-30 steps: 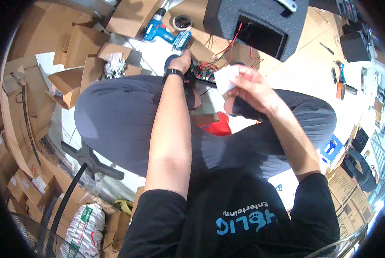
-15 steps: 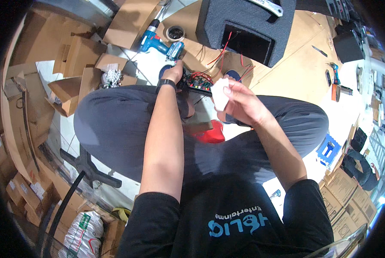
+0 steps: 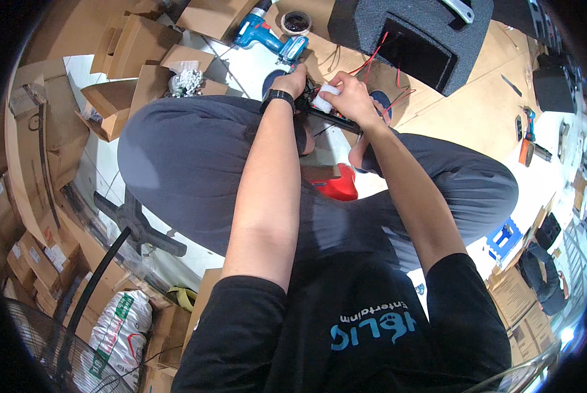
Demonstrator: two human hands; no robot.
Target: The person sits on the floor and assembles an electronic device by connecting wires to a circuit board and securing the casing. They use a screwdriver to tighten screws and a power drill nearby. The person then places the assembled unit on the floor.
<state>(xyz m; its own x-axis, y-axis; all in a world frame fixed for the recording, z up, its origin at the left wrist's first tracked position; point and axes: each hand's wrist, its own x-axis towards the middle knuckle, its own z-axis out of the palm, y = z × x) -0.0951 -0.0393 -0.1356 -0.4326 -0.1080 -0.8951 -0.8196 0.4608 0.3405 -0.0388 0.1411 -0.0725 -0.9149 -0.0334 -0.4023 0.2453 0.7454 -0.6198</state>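
Note:
Between my feet sits a black electronics panel (image 3: 338, 120) with wires and small parts on it. My left hand (image 3: 289, 82) is closed on the panel's left end, its fingertips partly hidden. In my right hand (image 3: 353, 99) is a soft-looking white piece (image 3: 325, 99), foam or folded cloth, pinched against the panel's top. Red and black wires (image 3: 365, 60) run near the panel toward a dark textured speaker cabinet (image 3: 355, 29) with a rectangular opening. Some of the panel is covered by my hands and the white piece.
A blue cordless drill (image 3: 267, 38) lies beyond my left hand, near a roll of tape (image 3: 296, 23). Opened cardboard boxes (image 3: 136, 49) crowd the left. A red object (image 3: 339, 185) lies between my legs. More tools (image 3: 528, 134) lie at right, near a blue stool (image 3: 504, 238).
My right hand has moved forward and left, bringing the white piece down onto the panel. The left hand keeps its grip. The whole view has shifted slightly.

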